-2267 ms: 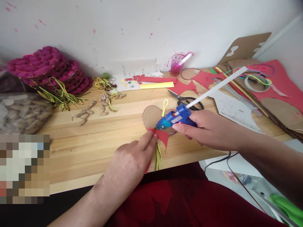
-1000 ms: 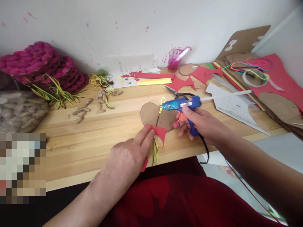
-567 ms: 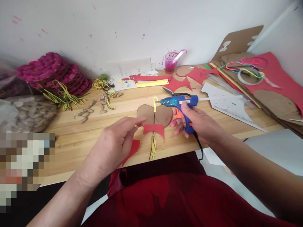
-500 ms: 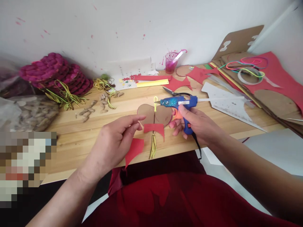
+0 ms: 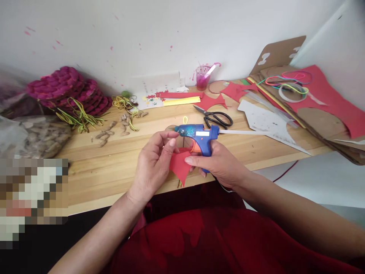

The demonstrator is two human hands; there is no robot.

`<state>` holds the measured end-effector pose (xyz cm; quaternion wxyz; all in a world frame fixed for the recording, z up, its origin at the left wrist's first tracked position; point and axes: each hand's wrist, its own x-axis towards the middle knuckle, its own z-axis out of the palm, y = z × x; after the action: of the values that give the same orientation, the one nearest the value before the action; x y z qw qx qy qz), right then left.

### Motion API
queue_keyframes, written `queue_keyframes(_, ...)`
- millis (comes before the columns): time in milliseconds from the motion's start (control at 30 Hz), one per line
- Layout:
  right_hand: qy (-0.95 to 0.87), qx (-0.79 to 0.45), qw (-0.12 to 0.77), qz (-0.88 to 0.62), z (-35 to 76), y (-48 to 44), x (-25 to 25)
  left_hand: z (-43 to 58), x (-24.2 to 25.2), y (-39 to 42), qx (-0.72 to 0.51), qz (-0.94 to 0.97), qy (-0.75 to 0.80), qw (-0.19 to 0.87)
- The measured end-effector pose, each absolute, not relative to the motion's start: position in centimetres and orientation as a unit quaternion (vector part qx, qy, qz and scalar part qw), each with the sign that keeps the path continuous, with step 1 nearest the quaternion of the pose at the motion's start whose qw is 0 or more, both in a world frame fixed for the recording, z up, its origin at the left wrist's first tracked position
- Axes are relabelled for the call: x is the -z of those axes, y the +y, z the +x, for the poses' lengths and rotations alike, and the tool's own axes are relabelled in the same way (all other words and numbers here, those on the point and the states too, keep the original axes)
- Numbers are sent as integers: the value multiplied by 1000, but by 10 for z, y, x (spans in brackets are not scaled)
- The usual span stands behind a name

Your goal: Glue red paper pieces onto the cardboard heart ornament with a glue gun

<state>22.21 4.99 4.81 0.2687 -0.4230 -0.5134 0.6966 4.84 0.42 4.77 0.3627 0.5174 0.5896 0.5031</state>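
Note:
A blue hot glue gun (image 5: 199, 133) with a white glue stick in its back lies in the grip of my right hand (image 5: 221, 161), its nozzle pointing left. My left hand (image 5: 154, 160) pinches a scrap of red paper (image 5: 181, 165) just below the nozzle. My right thumb rests on the scrap's right edge. Behind the gun, a yellow cord loop (image 5: 185, 120) sticks up. The cardboard shape (image 5: 171, 128) under the loop is mostly hidden by my hands and the gun, as is the tassel below.
Black scissors (image 5: 218, 118) lie behind the gun. Peanuts (image 5: 105, 133) and tangled cords (image 5: 125, 102) are scattered to the left, near stacked magenta discs (image 5: 59, 89). A cup of pink paint (image 5: 203, 78) stands at the wall. Red sheets and cardboard (image 5: 310, 114) fill the right side.
My left hand has picked up the loose red paper scrap and lifted it to the right. The glue gun has moved left and lower, and my right thumb now touches the scrap.

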Motion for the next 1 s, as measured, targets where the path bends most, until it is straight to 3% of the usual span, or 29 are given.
queue_keyframes(167, -496, -673, 317, -448, 223, 53, -44, 32, -38, -1, -451, 496, 569, 476)
queue_keyframes(433, -503, -665, 311, -456, 220, 49, -49, 37, -44, 4, -583, 306, 539, 525)
queue_keyframes(567, -518, -671, 297, -439, 224, 51, -50, 37, -44, 8, -585, 364, 542, 481)
queue_keyframes(833, -527, -670, 299, -430, 230, 59, -52, 37, -54, 20, -410, 568, 528, 480)
queue_keyframes(1000, -516, -666, 313, -438, 230, 60, -49, 38, -55, 26, -435, 552, 528, 478)
